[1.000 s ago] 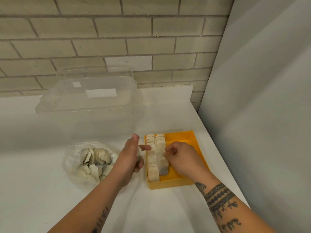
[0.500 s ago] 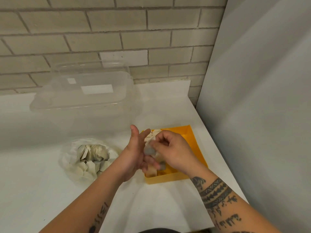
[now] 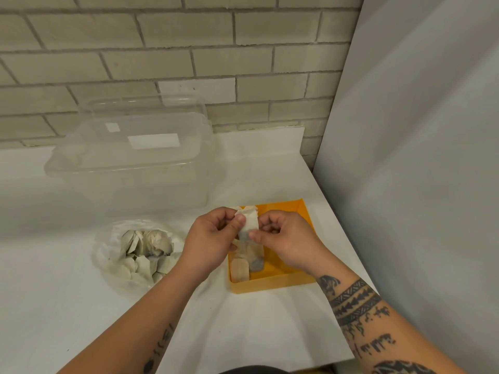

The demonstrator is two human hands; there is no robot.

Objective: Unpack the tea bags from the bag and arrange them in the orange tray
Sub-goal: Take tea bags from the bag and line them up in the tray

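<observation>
Tea bag (image 3: pixel 249 224) up over the tray (image 3: pixel 272 284), both grips pinching it: left hand (image 3: pixel 209 241) at nine o'clock, right hand (image 3: pixel 286 238) at three. Bag (image 3: pixel 135 249) sits on the counter (image 3: pixel 54 292), nine o'clock of the tray.

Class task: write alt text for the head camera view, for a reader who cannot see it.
Two bare hands, left hand and right hand, hold one tea bag above an orange tray with tea bags lined along its left side. A clear plastic bag of more sits to the left, with a clear box behind.
</observation>
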